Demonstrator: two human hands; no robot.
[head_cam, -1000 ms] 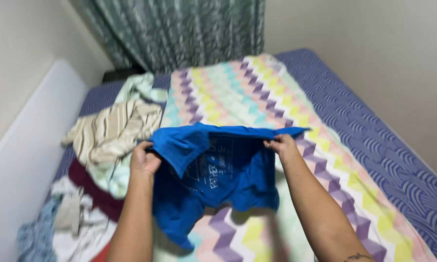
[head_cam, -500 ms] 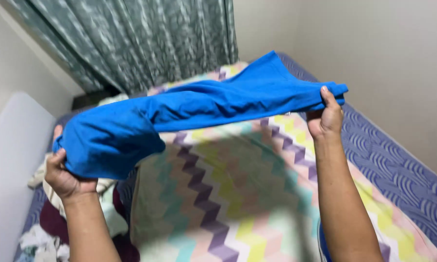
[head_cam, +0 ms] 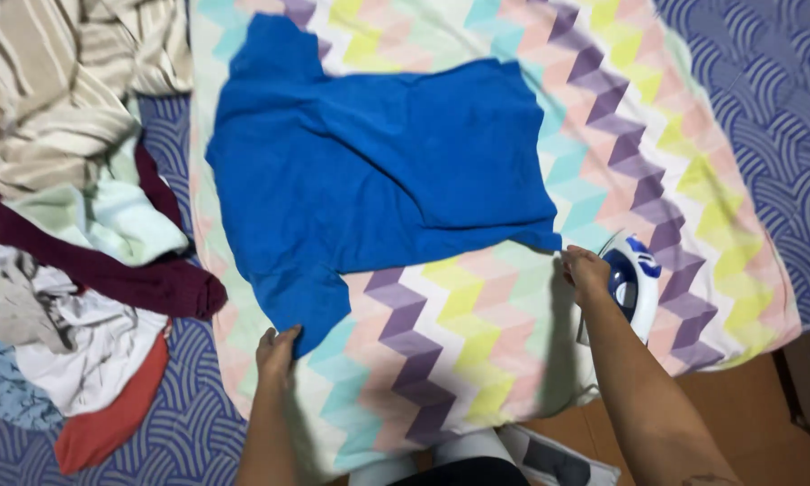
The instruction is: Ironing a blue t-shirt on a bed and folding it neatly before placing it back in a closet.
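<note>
Your left hand [head_cam: 277, 349] pinches the blue shirt's [head_cam: 369, 171] lower sleeve; your right hand [head_cam: 585, 270] grips its hem corner at centre right. The shirt lies flat across the zigzag sheet [head_cam: 441, 360], an iron [head_cam: 634, 283] just beside your right hand, a clothes pile [head_cam: 72, 225] left of frame.
</note>
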